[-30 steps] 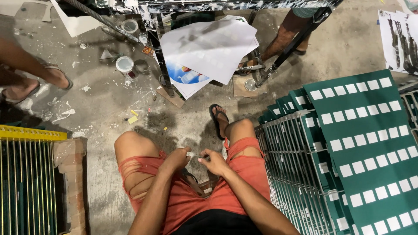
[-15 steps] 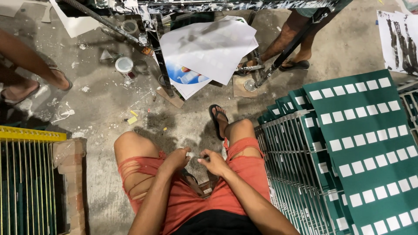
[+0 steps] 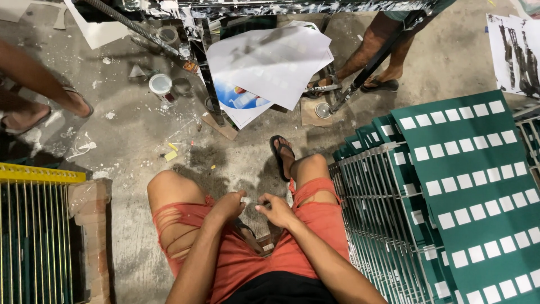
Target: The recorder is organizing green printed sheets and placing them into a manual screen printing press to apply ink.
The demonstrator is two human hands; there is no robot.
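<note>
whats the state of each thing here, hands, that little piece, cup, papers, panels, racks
left hand: closed, pinching one end of the small piece
right hand: closed, pinching its other end
small piece: held between both hands above the lap, too small to identify
white cup: upright on the floor
paper sheets: loose, overlapping in a pile
green panels: stacked, fanned out
wire racks: lying stacked beside the right knee
yellow rack: lying flat

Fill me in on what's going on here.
A person in torn orange shorts sits on the paint-spattered concrete floor, knees apart. The left hand and right hand meet between the knees, pinching a small pale object too tiny to identify. A stack of green panels with white squares and wire grilles lies to the right, white paper sheets ahead. Other people's sandalled feet stand nearby.
</note>
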